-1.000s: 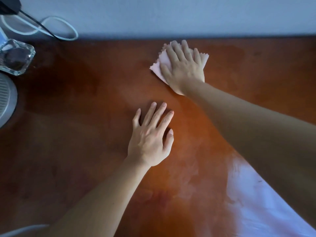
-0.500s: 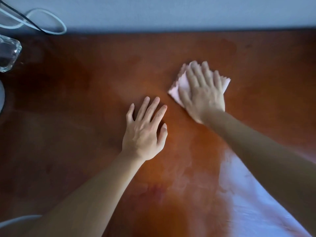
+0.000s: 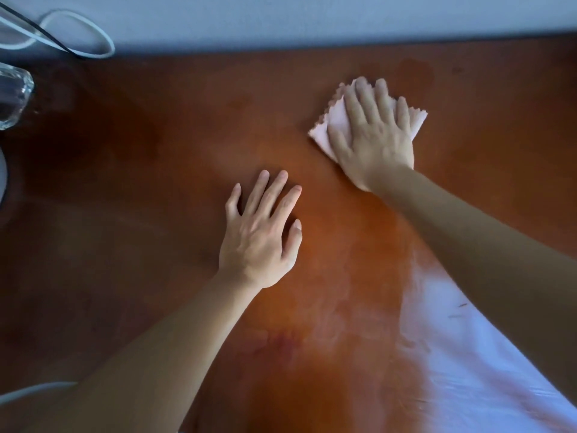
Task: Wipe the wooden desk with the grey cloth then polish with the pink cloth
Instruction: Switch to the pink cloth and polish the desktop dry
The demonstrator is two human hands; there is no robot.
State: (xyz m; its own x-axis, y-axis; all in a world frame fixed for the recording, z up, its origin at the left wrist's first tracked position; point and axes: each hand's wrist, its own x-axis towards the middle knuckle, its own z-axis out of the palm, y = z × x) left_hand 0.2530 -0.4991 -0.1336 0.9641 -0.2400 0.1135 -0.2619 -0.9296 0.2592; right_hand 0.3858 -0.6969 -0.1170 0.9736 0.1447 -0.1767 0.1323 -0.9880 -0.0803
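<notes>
The wooden desk is reddish brown and fills the view. A small pink cloth with zigzag edges lies flat on it at the upper right. My right hand presses down on the cloth with fingers spread, covering most of it. Nearer me and to the left of the cloth, my left hand rests palm down on the bare wood, fingers apart and holding nothing. No grey cloth is in view.
A glass object stands at the desk's far left edge. White and black cables loop along the wall behind it. A white curved thing shows at the bottom left. Bright glare covers the desk's near right.
My right hand slid the pink cloth toward me and to the right, then pushed it away again toward the wall. My left hand stayed flat in place.
</notes>
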